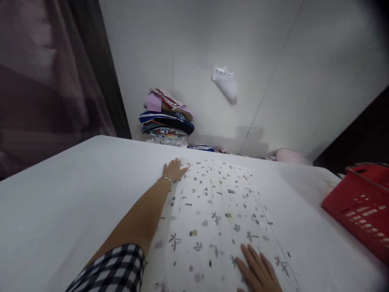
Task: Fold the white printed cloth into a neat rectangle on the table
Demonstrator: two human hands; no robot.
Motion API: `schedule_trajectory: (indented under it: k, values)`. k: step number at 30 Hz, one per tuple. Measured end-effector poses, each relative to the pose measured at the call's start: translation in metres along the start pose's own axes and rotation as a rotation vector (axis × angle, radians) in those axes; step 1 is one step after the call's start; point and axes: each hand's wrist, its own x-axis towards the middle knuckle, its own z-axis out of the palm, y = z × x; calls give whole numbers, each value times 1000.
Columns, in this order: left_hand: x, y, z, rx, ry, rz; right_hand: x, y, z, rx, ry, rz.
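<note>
A long white cloth (212, 211) with small printed plants and trees lies spread out, running away from me on the white table (75, 194). My left hand (174, 170) rests flat on the cloth's far left corner, fingers spread and nothing held. A bracelet circles that wrist, and the sleeve is black-and-white checked. Nearer to me, my right hand (258, 269) lies with its fingers apart on the right part of the cloth, partly cut off by the bottom edge of the view.
Folded clothes (167, 117) are stacked beyond the table's far edge, against the wall. A red plastic basket (361, 207) stands at the right. A pink rounded item (290, 156) shows behind the far edge, and a curtain (45, 73) hangs at the left.
</note>
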Motion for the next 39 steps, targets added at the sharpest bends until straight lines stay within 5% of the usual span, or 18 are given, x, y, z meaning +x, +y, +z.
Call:
schedule_trajectory:
  k: [5,8,15,19,23,30,35,39]
  values:
    - [-8,4,-20,0,-8,-22,8,10,-7,21,-28,-89]
    - [-35,6,-24,39,9,24,12,1,-18,22,4,-82]
    - [-177,-5,13,55,-111,457,11,-16,-40,61,-17,-32]
    - [-255,-17,27,76,-26,508,12,-16,-43,114,-61,0]
    - [-305,-23,36,82,26,513,20,-20,-53,196,-132,44]
    - [-327,-14,36,83,27,515,22,-13,-76,468,-151,245]
    - [-335,-19,39,58,77,490,-10,34,-97,474,66,508]
    - [-349,-26,50,101,112,479,-28,72,-110,487,-24,797]
